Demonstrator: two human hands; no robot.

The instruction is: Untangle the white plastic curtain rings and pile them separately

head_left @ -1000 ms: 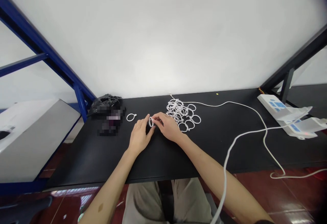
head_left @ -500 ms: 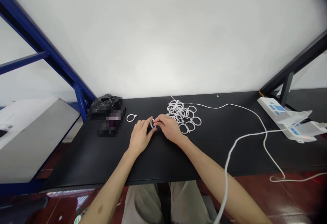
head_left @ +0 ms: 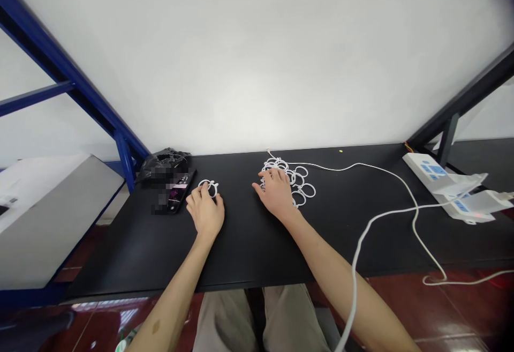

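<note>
On the left of the black table, my left hand (head_left: 206, 211) has its thumb and fingers around a white ring (head_left: 216, 191) with a small knob. That ring overlaps another white ring (head_left: 201, 182) lying flat, so part of each is hidden. My right hand (head_left: 276, 195) reaches over a tangled pile of white rings (head_left: 308, 190), its thumb apart from the fingers. The fingertips touch or hover just above the pile; which cannot be made out. The hand covers the pile's near left part.
A phone (head_left: 182, 188), partly pixelated, and a crumpled black plastic bag (head_left: 166, 160) lie at the left. A white power strip (head_left: 428, 170) with plugs stands at the right. A white cable (head_left: 377, 217) crosses above my right forearm. Blue frame bars (head_left: 100, 100) rise at the left.
My hands have moved apart. The left carried a ring leftward to the lone ring; the right let go of it and moved right, over the pile.
</note>
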